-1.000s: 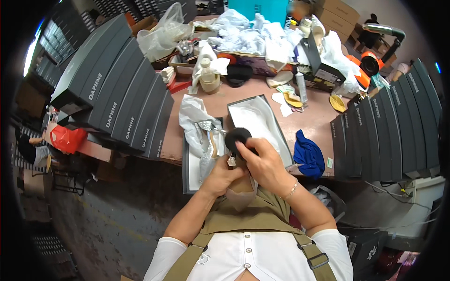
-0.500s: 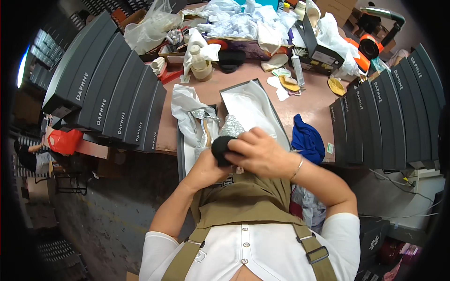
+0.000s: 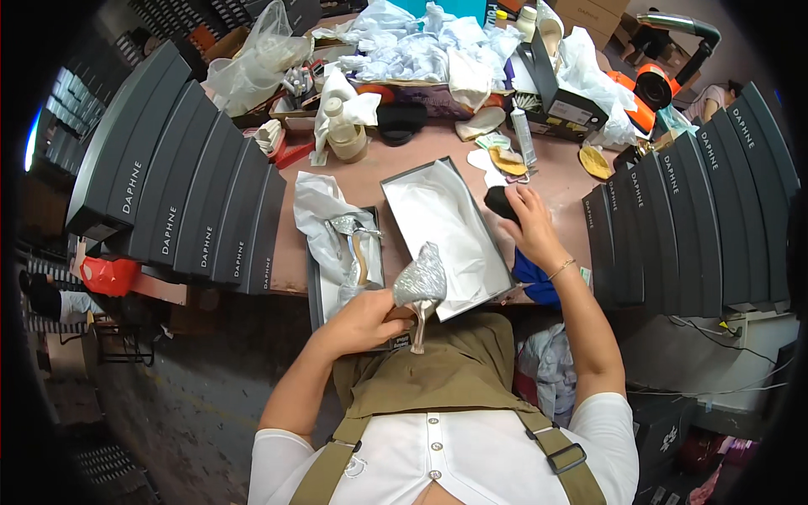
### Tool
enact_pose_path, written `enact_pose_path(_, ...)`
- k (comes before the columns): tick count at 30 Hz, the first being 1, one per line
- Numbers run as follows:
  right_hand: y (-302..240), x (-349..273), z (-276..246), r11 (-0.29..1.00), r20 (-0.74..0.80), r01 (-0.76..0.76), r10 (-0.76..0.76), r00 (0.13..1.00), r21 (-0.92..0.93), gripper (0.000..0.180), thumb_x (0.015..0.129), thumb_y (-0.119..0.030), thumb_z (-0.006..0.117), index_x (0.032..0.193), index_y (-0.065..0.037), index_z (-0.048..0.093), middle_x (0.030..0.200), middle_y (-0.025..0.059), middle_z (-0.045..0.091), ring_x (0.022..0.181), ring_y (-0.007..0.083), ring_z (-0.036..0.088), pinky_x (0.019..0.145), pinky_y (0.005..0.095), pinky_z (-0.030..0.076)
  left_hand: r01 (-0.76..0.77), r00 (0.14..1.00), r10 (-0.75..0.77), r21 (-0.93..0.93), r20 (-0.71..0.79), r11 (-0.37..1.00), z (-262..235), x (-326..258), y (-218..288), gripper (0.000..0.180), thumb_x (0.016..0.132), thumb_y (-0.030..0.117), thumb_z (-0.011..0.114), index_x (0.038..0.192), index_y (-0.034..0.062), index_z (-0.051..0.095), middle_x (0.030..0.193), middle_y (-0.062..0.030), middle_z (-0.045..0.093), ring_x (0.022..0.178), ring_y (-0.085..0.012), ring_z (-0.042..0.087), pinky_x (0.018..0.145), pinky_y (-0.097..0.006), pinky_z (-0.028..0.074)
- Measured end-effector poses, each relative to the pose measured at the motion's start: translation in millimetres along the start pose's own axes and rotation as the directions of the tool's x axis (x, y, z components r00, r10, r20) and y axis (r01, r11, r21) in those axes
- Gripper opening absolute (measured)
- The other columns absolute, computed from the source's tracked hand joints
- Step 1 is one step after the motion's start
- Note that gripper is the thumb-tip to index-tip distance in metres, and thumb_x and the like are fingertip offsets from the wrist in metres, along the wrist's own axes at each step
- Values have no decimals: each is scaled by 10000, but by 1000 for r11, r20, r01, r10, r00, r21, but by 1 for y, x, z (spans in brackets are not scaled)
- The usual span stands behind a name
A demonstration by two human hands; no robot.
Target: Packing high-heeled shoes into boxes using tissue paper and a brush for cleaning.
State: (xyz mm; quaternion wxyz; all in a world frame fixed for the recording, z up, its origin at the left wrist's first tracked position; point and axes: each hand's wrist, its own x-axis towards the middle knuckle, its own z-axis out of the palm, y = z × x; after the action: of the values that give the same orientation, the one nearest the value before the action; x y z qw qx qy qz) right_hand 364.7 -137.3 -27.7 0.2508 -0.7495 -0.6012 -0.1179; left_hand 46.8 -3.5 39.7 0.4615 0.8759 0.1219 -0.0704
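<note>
Hands now apart: since half a second ago the right hand [image 3: 526, 220] has carried the black pad [image 3: 502, 203] out past the open shoe box [image 3: 396, 181].

Fingers of the left hand [image 3: 364, 318] close around the silver high-heeled shoe [image 3: 419, 286], held at the table's near edge, just below the box's near corner. The right hand's fingers wrap the pad, resting on bare pink table [image 3: 370, 181] beside the box's right wall. A second shoe [image 3: 355, 244] lies in the lid, just above the left grip.
</note>
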Motion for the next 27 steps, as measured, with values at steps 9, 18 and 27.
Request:
enact_pose_path(9,-70,-20,-29,93,682,-695,-321,657,713,816,742,-358,796,1364,35,443,1305,123,549,1189,197,524,1036,319,380,-461,818,560,730,129,505,-19,57,45,155,789,115,619,925,44,600,879,-61,612,988,-225,595,977,-436,400)
enact_pose_path(18,-18,-122,-70,-446,564,-437,204,800,781,920,664,-468,829,1311,81,474,1148,192,629,1008,303,651,929,413,502,196,956,-14,600,-294,775,-26,209,-87,157,815,0,490,958,-2,554,916,-230,652,838,-384,655,684,-484,524)
enact_pose_path(27,-38,-133,-52,-695,463,-202,210,861,690,977,697,-492,799,1368,70,364,1209,206,571,971,336,657,713,390,587,103,921,124,539,-368,836,-15,201,-106,152,886,124,523,926,-2,597,775,-220,653,698,-337,666,644,-451,522)
